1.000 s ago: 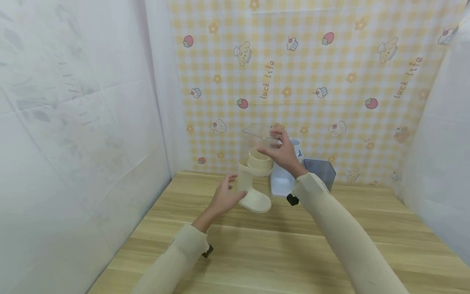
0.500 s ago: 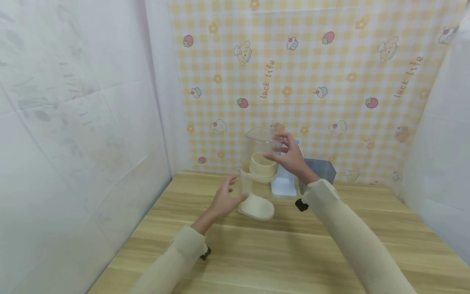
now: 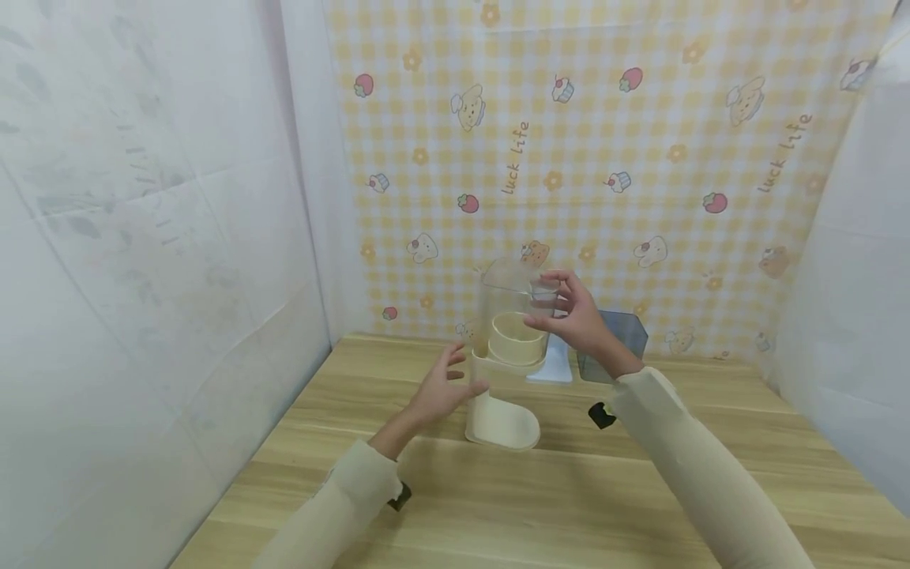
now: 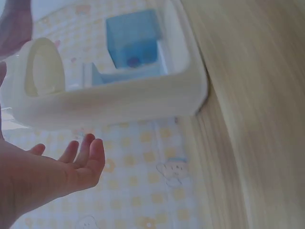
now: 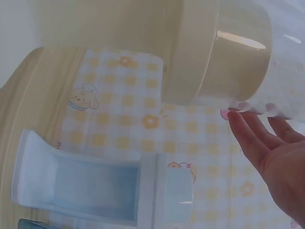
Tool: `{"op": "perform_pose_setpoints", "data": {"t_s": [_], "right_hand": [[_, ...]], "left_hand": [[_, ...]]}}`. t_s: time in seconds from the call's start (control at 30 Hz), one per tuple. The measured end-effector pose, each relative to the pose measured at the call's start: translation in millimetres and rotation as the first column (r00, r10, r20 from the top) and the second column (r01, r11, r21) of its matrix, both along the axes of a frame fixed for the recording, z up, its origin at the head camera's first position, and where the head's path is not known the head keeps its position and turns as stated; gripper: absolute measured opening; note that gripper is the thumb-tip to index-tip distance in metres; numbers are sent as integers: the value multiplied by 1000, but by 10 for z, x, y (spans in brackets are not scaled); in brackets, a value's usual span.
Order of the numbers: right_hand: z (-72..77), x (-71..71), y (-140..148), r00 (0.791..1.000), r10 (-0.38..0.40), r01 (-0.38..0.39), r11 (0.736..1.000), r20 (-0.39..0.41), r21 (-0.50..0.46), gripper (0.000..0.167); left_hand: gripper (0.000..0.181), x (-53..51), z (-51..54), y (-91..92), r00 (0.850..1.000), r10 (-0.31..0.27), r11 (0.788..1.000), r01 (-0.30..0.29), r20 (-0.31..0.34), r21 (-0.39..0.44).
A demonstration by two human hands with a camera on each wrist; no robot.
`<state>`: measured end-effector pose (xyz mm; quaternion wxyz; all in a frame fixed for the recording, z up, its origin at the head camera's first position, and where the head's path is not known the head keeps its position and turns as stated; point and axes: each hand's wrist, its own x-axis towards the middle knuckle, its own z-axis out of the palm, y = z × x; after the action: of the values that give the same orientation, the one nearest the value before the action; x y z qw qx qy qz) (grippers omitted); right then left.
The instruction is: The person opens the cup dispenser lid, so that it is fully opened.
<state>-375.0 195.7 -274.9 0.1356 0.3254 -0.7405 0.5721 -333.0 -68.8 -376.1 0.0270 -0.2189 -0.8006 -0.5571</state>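
Pale blue stand [image 3: 556, 367] partly hidden behind right hand [image 3: 579, 318] and clear container [image 3: 506, 302], whose see-through walls are hard to make out; left hand [image 3: 439, 393] has its thumb mostly cut off in the left wrist view, can't tell if it touches the cream stand [image 3: 508, 427], fingers loose beside it. Two stands, one smoky blue bin [image 3: 629, 330] partly behind the right forearm. Clear container sits atop the cream stand on the wooden table [image 3: 569, 506], one cream cup [image 3: 517, 341] inside, right thumb and fingers curled round its side.
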Motion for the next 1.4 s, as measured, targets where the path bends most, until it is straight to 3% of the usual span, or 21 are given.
{"op": "perform_pose_setpoints", "data": {"t_s": [0.1, 0.23, 0.47, 0.67, 0.7, 0.9, 1.03, 1.17, 1.4], "right_hand": [[-17, 66, 48, 999, 33, -34, 999, -15, -9, 68], [-32, 149, 108, 997, 69, -69, 997, -17, -16, 67], [-61, 275, 191, 990, 142, -142, 990, -10, -27, 66], [-67, 341, 236, 985, 169, -170, 985, -29, -29, 67], [-64, 354, 239, 985, 173, -173, 984, -28, -29, 68], [-68, 403, 242, 982, 183, -185, 982, -50, -30, 67], [-116, 379, 227, 979, 199, -200, 979, -54, -28, 77], [-141, 386, 185, 981, 192, -192, 981, -14, -15, 94], [-163, 398, 44, 992, 125, -125, 992, 17, -12, 108]], "left_hand": [[103, 41, 33, 55, 1000, -26, 1000, 26, 15, 3], [105, 70, 65, 111, 999, -29, 999, 28, -15, -23], [107, 61, 13, 147, 996, -90, 996, 90, -17, -6], [108, 46, -11, 214, 995, -90, 996, 91, -36, 9], [108, 79, 22, 226, 995, -91, 996, 92, -29, 13], [110, 56, 9, 268, 986, -164, 985, 165, -42, 42], [111, -6, -70, 283, 979, -200, 976, 203, -48, 73], [110, -29, -99, 285, 979, -199, 977, 201, -33, 65], [109, -97, -122, 304, 974, -220, 973, 223, -47, 61]]}}
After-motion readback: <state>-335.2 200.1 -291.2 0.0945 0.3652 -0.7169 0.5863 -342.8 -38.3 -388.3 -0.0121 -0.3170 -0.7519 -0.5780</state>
